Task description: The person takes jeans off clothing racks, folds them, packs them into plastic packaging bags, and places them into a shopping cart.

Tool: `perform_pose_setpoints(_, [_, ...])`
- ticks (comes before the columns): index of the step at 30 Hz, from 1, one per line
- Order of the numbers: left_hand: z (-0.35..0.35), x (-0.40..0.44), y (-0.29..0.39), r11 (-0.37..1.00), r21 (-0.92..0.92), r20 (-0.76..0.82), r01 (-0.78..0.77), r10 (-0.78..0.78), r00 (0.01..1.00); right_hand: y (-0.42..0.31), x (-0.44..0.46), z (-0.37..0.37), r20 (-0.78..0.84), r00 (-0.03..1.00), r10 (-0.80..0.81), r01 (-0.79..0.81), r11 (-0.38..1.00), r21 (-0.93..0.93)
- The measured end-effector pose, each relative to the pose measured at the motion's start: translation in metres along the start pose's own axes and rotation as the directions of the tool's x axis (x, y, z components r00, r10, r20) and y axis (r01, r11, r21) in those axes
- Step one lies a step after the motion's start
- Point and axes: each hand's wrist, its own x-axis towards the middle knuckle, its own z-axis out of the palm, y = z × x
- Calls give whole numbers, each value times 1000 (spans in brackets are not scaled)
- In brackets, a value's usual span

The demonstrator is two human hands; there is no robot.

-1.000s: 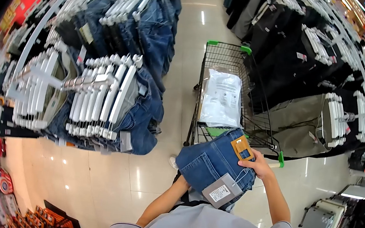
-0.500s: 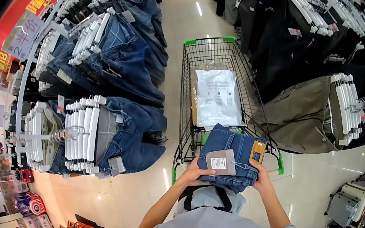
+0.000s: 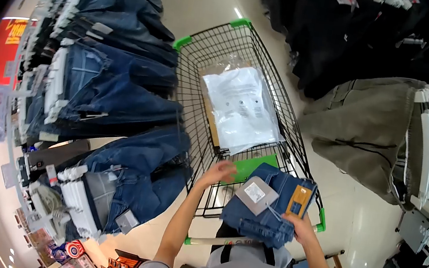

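My right hand (image 3: 301,228) is closed on the lower right edge of a folded pair of blue jeans (image 3: 284,197), near a tan label. A grey hang tag (image 3: 256,195) with a white sticker dangles on the denim from a string. My left hand (image 3: 219,172) is off the jeans, its fingers loosely stretched and slightly blurred. It hovers over the near left part of the black wire shopping cart (image 3: 189,79), beside a green panel (image 3: 254,167). Inside the cart lies a white package in clear plastic (image 3: 242,108), with a brown edge under it.
Racks of hanging blue jeans (image 3: 119,75) line the left, close to the cart. Olive trousers (image 3: 364,129) and black garments (image 3: 318,44) hang on the right. Suitcases (image 3: 422,226) stand at the lower right. The cart's handle (image 3: 216,241) crosses just before my body.
My left hand has let go of the jeans and moved up and left over the cart. The jeans have shifted slightly down and tilted in my right hand. The view has turned.
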Motion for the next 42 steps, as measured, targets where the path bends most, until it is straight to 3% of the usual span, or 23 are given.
perform_pose_setpoints(3, [-30, 129, -54, 914, 358, -152, -191, 259, 954, 0, -7, -16, -62, 995, 82, -85, 995, -48])
perform_pose_setpoints(6, [-21, 206, -73, 657, 748, -198, -95, 357, 913, 15, -3, -36, -80, 992, 96, -106, 986, -131])
perform_pose_setpoints(7, [-15, 222, -74, 664, 740, -186, -107, 355, 916, 14, 2, -38, -59, 995, 77, -87, 977, -194])
perform_pose_setpoints(9, [0, 245, -75, 350, 937, -126, 6, 319, 939, 10, 1, -38, -45, 996, 81, -87, 985, -146])
perform_pose_setpoints(10, [2, 260, -83, 358, 934, -117, -9, 328, 937, 10, 0, -40, -41, 996, 80, -86, 984, -154])
perform_pose_setpoints(12, [0, 278, -97, 113, 994, -53, 12, 366, 929, 12, 2, -43, -13, 998, 68, -70, 987, -144])
perform_pose_setpoints(14, [-4, 290, -99, 103, 994, -13, -31, 400, 916, 7, 0, -36, -63, 996, 69, -78, 985, -151])
perform_pose_setpoints(16, [-12, 292, -102, 189, 980, 4, -65, 306, 952, 10, 1, -39, -74, 994, 82, -92, 985, -148])
perform_pose_setpoints(19, [-15, 263, -80, 264, 957, 15, -122, 373, 928, 14, 2, -49, -79, 985, 151, -162, 974, -161])
perform_pose_setpoints(24, [-23, 197, -36, 494, 842, -61, -219, 490, 869, 14, 3, -43, -87, 990, 113, -122, 988, -99])
perform_pose_setpoints(26, [-22, 166, -8, 486, 849, -86, -206, 512, 855, 8, 3, -38, -61, 990, 129, -132, 990, -49])
perform_pose_setpoints(28, [-21, 140, 13, 619, 767, -96, -169, 371, 924, 6, 2, -34, -56, 994, 95, -97, 995, -34])
perform_pose_setpoints(29, [-23, 135, 12, 619, 766, -104, -170, 380, 919, 6, 3, -35, -50, 995, 92, -94, 995, -43])
perform_pose_setpoints(31, [-27, 123, 8, 572, 756, -16, -319, 503, 864, 8, 5, -38, 1, 997, 76, -76, 996, -54])
perform_pose_setpoints(38, [-22, 28, 51, 444, 811, -61, -382, 713, 699, 9, -1, -29, -16, 1000, -26, 24, 996, -89])
perform_pose_setpoints(41, [-20, -21, 73, 109, 891, 138, -442, 861, 490, 5, -10, -21, 15, 998, -56, 57, 995, -76])
perform_pose_setpoints(42, [-21, -38, 80, 100, 896, 134, -432, 868, 479, 3, -13, -21, 36, 996, -80, 82, 995, -57])
